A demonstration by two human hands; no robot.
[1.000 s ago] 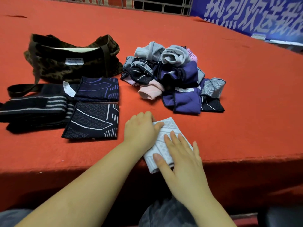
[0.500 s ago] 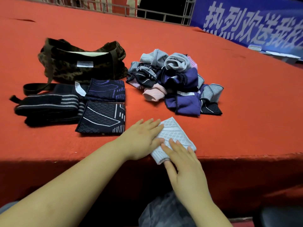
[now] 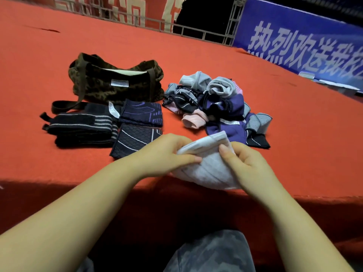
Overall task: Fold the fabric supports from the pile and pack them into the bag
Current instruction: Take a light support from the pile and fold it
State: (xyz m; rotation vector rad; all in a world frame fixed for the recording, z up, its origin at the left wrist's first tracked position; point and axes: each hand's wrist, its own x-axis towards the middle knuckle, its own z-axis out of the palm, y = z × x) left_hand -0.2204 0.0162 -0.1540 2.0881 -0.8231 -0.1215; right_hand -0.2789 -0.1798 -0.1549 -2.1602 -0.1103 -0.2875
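Head view: left hand (image 3: 165,154), right hand (image 3: 249,165) pinch white support (image 3: 206,169), long axis left-right

A wide red carpeted platform (image 3: 294,124) fills most of the view, its near edge dropping into a shadowed red front face. Along the far edge runs a grey metal railing (image 3: 196,30) of thin bars. Behind it, far left, hangs a red backdrop with large cream characters (image 3: 137,10), beside a dark opening. At the far right, a blue banner with large white Chinese characters (image 3: 300,48) slants along the platform's edge. At the near bottom, grey mottled fabric over the person's lap (image 3: 212,252) shows.
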